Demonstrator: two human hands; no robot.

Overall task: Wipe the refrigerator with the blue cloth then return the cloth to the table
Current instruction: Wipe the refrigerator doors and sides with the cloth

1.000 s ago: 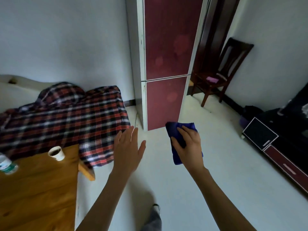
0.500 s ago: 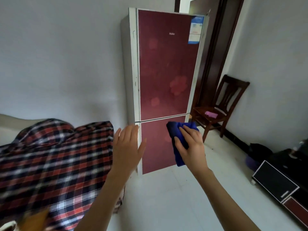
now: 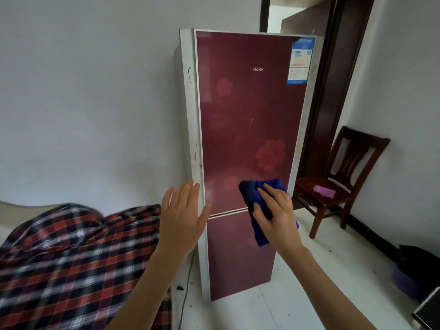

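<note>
Closer than a moment ago, we bring the blue cloth (image 3: 260, 234), gripped in our right hand (image 3: 276, 217), before the refrigerator (image 3: 245, 115) door seam. Our left hand (image 3: 183, 215) hovers spread and empty. Best press flat and wipe in overlapping strokes.
</note>
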